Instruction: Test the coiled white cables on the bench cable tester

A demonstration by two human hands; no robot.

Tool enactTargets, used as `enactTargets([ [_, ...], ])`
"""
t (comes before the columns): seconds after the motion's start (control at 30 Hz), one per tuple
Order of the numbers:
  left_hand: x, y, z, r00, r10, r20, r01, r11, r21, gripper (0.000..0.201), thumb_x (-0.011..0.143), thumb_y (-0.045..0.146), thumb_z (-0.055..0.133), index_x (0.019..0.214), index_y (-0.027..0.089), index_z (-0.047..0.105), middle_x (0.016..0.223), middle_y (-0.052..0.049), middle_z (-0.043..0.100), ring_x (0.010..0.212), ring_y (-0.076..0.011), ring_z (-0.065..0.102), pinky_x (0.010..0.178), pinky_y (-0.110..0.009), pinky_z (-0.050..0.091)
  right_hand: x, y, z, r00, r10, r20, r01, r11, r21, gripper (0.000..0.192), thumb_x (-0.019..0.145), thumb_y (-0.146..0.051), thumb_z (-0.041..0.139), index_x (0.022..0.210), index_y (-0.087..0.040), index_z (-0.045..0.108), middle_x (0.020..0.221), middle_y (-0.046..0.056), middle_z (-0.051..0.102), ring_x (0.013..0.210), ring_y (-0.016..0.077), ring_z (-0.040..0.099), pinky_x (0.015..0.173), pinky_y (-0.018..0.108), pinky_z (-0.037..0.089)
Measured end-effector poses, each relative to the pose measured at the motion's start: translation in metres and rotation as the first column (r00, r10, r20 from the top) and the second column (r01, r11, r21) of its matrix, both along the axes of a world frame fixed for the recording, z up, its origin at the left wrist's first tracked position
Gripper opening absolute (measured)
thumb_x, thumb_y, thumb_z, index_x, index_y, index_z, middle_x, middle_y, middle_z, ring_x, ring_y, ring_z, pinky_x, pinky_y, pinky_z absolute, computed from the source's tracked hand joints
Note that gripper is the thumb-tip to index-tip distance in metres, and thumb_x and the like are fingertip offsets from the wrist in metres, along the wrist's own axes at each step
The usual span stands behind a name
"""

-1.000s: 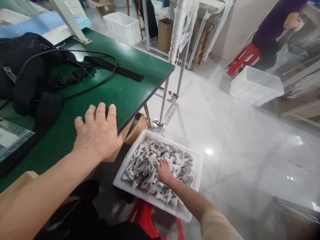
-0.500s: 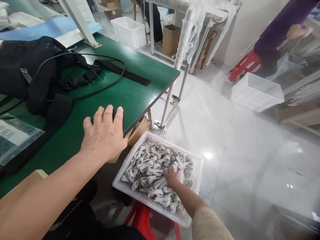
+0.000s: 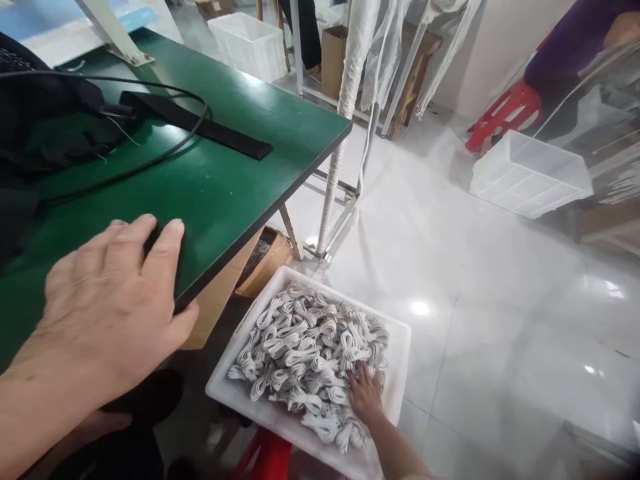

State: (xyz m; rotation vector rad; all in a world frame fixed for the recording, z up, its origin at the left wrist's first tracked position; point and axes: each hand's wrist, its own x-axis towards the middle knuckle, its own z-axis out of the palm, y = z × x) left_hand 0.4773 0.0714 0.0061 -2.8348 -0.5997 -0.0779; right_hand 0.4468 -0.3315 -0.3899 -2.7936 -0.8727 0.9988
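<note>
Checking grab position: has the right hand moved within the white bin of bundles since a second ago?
Yes. The right hand has slid from mid-pile toward the near right corner of the white bin, resting on the bundles.

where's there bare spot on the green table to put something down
Bare green table runs from the left hand out to the right corner, bordered by the black strap and cable. The far left is crowded with black fabric. The white bin under the right hand is packed with cord bundles.
</note>
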Motion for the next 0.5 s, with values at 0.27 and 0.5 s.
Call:
enactTargets([
  [0.27,0.001,-0.009,0.006,1.000,-0.001,-0.011,0.001,1.000,0.021,0.067,0.081,0.033,0.032,0.141,0.009,0.016,0.141,-0.022,0.024,0.133,-0.0386,0.022,0.103,-0.053,0.026,0.028,0.011,0.010,1.000,-0.001,0.018,0.001,1.000,0.012,0.035,0.082,-0.029,0.048,0.116,-0.030,0.059,0.126,0.010,0.052,0.124,0.0329,0.035,0.105,0.053,0.014],
  [0.5,0.000,-0.006,0.003,1.000,0.004,0.028,-0.004,1.000,0.008,0.070,0.081,0.035,0.034,0.143,0.013,0.011,0.143,-0.018,0.023,0.134,-0.0365,0.020,0.105,-0.053,0.024,0.083,0.067,0.001,0.931,-0.212,0.298,0.246,0.966,-0.079,0.080,0.078,-0.054,0.055,0.140,-0.012,0.027,0.145,0.021,0.019,0.131,0.0414,0.014,0.102,0.052,0.015],
])
